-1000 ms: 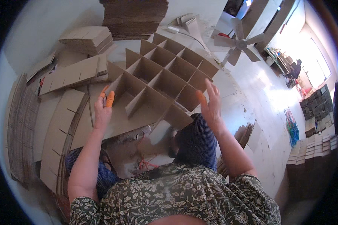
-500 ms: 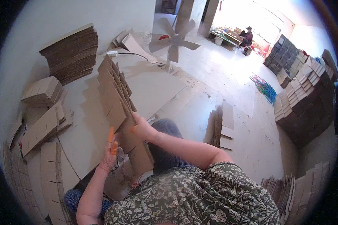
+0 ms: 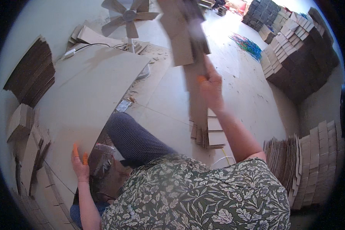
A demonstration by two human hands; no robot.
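While right hand point(image 3: 213, 89) clasps cardboard divider point(image 3: 180, 44), left hand point(image 3: 81, 167) spread

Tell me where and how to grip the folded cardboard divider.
Probably take the cardboard divider by its lower right edge, coming from the right: it is folded into a narrow bundle, and the right hand grips it there.

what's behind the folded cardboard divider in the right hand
Pale floor shows beside the folded divider, and a cardboard stack peeks out past its lower end; whatever lies behind it is covered.
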